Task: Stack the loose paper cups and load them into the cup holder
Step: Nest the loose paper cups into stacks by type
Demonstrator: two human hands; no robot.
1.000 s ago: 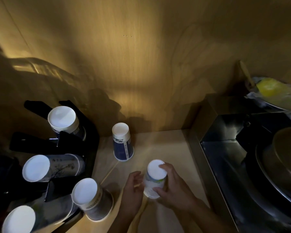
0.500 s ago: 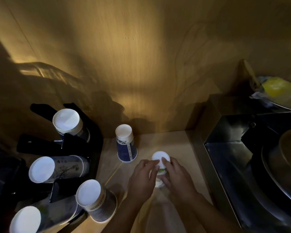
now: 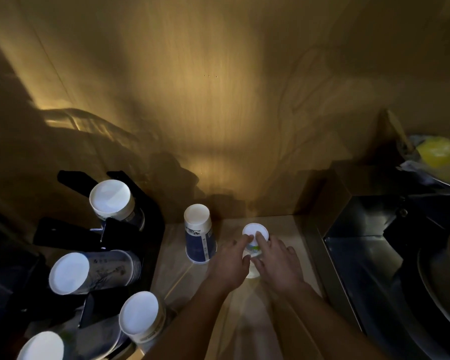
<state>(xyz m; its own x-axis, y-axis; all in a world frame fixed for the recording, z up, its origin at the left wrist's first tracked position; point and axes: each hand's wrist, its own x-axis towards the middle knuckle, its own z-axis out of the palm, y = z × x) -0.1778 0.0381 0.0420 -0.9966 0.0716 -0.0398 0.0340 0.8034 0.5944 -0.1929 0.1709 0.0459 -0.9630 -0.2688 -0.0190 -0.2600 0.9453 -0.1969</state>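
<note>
White bottom up, a small cup [image 3: 255,233] with a green print stands inverted on the pale counter [image 3: 283,229], a little right of centre. Both hands close around it from six o'clock: the left hand [image 3: 230,266] presses its side at nine o'clock with the index fingertip on the edge of the white base, and the right hand [image 3: 279,266] wraps the side at three o'clock with its index finger laid on the base. Below the fingers a second paler rim shows at the counter, so the cup may sit on another one; the dim light does not let me tell.

At ten o'clock from the hands, just beside the left fingers but apart from them, a blue cup [image 3: 200,236] stands inverted on the counter, white base up.

At nine o'clock the black holder [image 3: 146,219] carries tilted stacks with their white bases facing the camera: a top stack [image 3: 112,200], a middle stack [image 3: 89,272] lying nearly level, a lower stack [image 3: 140,317] near the counter edge, and a corner stack [image 3: 40,346] at seven o'clock, partly cut off.

At three o'clock a dark metal sink [image 3: 369,255] borders the counter, with a round pan [image 3: 447,268] at its right edge. At two o'clock something yellow [image 3: 439,152] lies on a dish against the wooden wall [image 3: 218,87]
</note>
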